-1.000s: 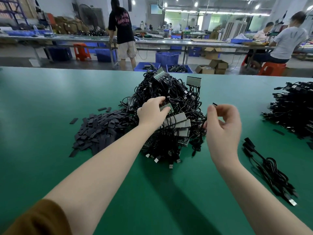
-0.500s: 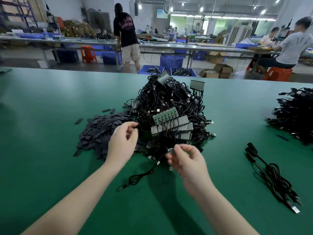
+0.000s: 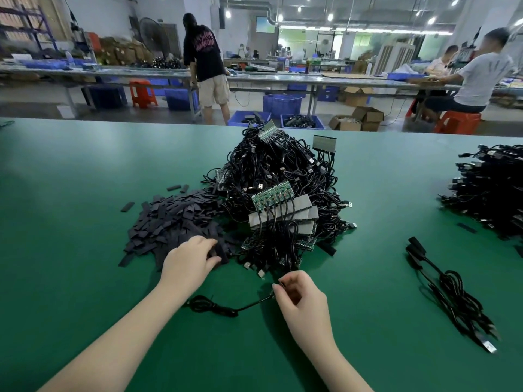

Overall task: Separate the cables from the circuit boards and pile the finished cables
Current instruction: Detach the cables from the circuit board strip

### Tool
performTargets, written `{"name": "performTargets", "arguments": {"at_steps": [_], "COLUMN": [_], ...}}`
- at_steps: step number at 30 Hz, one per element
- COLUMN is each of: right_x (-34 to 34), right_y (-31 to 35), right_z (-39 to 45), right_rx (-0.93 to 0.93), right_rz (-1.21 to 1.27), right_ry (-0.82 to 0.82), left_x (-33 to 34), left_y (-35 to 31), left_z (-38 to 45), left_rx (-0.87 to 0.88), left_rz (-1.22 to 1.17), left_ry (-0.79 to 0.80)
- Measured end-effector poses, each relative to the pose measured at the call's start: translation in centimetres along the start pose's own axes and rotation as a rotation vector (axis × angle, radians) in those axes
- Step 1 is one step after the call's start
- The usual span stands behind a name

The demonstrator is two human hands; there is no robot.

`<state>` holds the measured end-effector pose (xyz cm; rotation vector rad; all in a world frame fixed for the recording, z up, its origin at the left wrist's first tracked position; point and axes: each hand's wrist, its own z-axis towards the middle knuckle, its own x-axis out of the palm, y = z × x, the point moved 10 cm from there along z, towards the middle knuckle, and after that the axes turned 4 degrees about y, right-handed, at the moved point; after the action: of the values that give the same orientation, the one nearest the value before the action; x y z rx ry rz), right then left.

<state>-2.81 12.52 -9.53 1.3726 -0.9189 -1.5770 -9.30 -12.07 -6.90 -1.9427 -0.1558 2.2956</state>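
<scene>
A tall heap of black cables (image 3: 283, 176) still joined to green circuit boards (image 3: 271, 195) stands mid-table. My right hand (image 3: 300, 298) pinches the end of one loose black cable (image 3: 215, 305), which trails left across the green mat. My left hand (image 3: 189, 260) reaches into the pile of flat black sleeves (image 3: 172, 219) beside the heap and pinches one sleeve between thumb and fingers. A few separated cables (image 3: 450, 290) lie at the right.
A larger stack of black cables (image 3: 489, 188) sits at the far right edge of the green table (image 3: 70, 193). Beyond the table are other workbenches, blue bins, orange stools and people at work.
My right hand pulled the cable off the heap and down toward me. My left hand left the boards, dropped to the sleeve pile and took hold of a sleeve.
</scene>
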Motion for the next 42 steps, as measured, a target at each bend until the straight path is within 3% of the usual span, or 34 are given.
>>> {"name": "performTargets", "arguments": {"at_steps": [4,9,13,18,20,23,26,28,30,32,35,42], "right_x": [-0.1,0.0,0.0,0.0,0.0,-0.1,-0.2,-0.2,-0.2,-0.3,-0.6,-0.1], "right_y": [-0.1,-0.1,-0.1,-0.2,-0.3,-0.4,-0.4,-0.5,-0.8,-1.2,-1.4,-1.1], "right_z": [0.0,0.1,0.1,0.1,0.2,0.3,0.4,0.5,0.6,0.7,0.8,0.8], "right_rx": [-0.001,-0.006,-0.009,-0.009,-0.005,0.000,0.005,0.010,0.025,0.047,0.054,0.059], "right_rz": [0.020,0.041,0.049,0.056,0.064,0.075,0.079,0.102,0.128,0.150,0.166,0.249], "right_ry": [0.002,0.007,0.011,0.010,0.008,-0.011,-0.020,-0.012,-0.011,-0.013,-0.010,0.071], "left_x": [-0.5,0.8,0.5,0.6,-0.1,-3.0,-5.2,-4.1,-2.2,-0.9,-0.7,-0.1], "left_y": [-0.1,0.1,-0.4,0.0,-0.2,-1.8,-5.0,-6.6,-8.7,-10.9,-12.7,-11.3], "left_z": [0.4,0.2,0.0,-0.2,-0.5,-1.1,-3.1,-4.1,-5.0,-5.8,-7.1,-7.4], "left_rx": [-0.043,-0.083,-0.086,-0.158,-0.168,-0.103,0.021,0.019,0.041,0.133,0.266,0.255], "left_rz": [-0.038,-0.107,-0.018,-0.095,0.010,0.154,-0.194,-0.562,-0.761,-0.660,-0.460,-0.475], "left_ry": [0.033,0.262,0.258,0.316,0.283,0.025,-0.216,-0.145,-0.047,-0.030,-0.166,-0.222]}}
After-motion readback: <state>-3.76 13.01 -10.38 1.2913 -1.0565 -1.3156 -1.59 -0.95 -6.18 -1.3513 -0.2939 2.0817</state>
